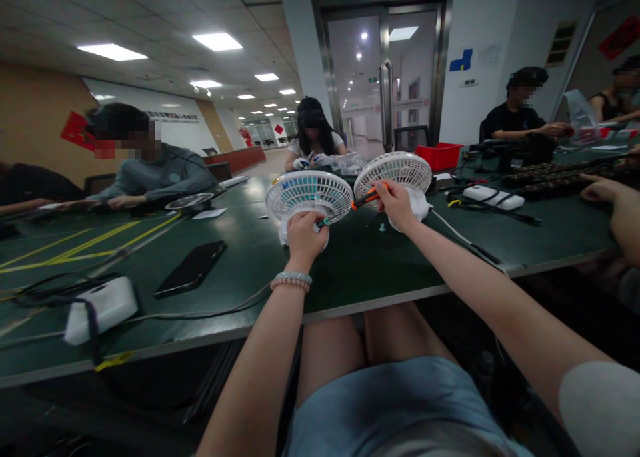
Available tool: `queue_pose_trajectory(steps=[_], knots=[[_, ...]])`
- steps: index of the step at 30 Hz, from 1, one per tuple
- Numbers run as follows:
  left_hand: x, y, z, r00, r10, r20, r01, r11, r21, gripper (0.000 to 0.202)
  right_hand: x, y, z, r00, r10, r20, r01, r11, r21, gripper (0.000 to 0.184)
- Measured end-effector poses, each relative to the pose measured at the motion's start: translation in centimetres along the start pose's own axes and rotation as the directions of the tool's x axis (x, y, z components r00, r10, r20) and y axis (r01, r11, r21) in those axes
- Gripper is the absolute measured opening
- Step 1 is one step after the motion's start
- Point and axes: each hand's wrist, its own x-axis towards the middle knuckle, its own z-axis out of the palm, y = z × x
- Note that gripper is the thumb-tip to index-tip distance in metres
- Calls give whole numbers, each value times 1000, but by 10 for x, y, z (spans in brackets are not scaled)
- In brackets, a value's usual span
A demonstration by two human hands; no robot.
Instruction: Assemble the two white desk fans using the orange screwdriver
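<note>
White desk fan (309, 189), L of the pair, stands near the front edge of the green-topped table (350, 277), back of its grille toward the wearer. L hand (306, 236) lies against its rear, fingers bent; whether they are clamped on it, can't tell from here. A small teal piece (323, 222) shows at these fingertips. R hand (397, 204) has its fingers clamped on the orange-and-black handle of a screwdriver (369, 196); shaft points L, toward the teal piece, contact unclear. Second white fan (394, 167) stands just beyond the R hand, its cord (453, 229) trailing R. A pale-blue piece (383, 228) sits on the tabletop near its base.

Farther out, L: black smartphone (190, 268), then a white box-shaped unit (103, 308) w/ black strap. R: another white unit (493, 197) w/ dark cable; beyond, a red bin (439, 156). Opp. side: co-worker in white gloves (313, 161). Far L: grey-sleeved co-worker (160, 170) behind a round grille (190, 202). At R edge, another person's hand (603, 188), index finger extended. Background: glass double door (385, 77).
</note>
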Motion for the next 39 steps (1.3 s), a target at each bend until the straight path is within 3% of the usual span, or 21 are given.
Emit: queue_pose_trajectory(steps=[7,13,21,32,39], knots=[[1,0,0,1000,3,12,-4,1000,9,15,0,-4,0,998,-45,-44,38,988,-153,43],[1,-1,0,1000,5,12,-5,1000,2,14,3,4,0,1000,-20,-22,16,988,-155,41],[1,0,-1,999,-10,31,10,1000,3,14,2,3,0,1000,-7,17,6,1000,29,33],[2,0,-1,999,-18,41,18,1000,1,15,1,4,2,995,47,84,-56,992,113,28],[2,1,-2,999,-18,40,18,1000,15,16,2,6,1,998,6,70,-14,993,113,26]])
